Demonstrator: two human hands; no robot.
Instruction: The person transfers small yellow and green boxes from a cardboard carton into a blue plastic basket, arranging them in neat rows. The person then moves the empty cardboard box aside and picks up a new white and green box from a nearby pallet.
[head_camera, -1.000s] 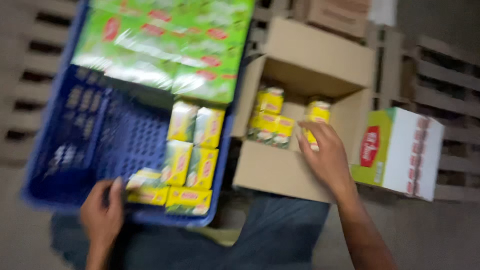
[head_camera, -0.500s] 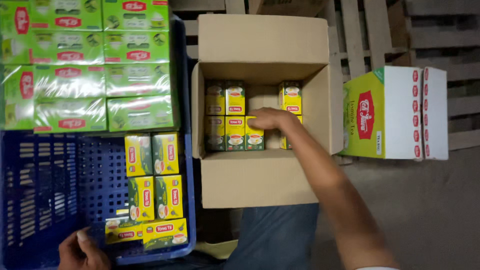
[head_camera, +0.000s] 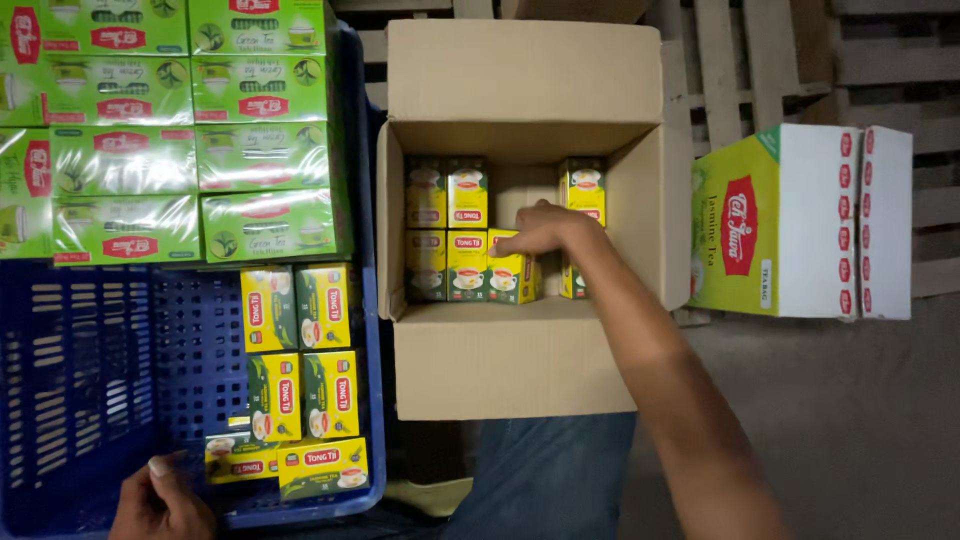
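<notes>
R hand (head_camera: 540, 230) down in cardboard box (head_camera: 520, 350), fingers closed on a yellow tea carton (head_camera: 512, 268), bottom row w/ others. L hand (head_camera: 160, 500) rests on blue crate (head_camera: 90, 380) edge, fingers loose, empty. Step, I'd judge: picking (or seating) carton; next needs straight lift, snug row.

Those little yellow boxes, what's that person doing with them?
The person's right hand is down in an open cardboard box, touching a small yellow and green tea box beside others standing in rows. The left hand rests at the near edge of a blue crate, next to more small tea boxes lying flat there.
</notes>
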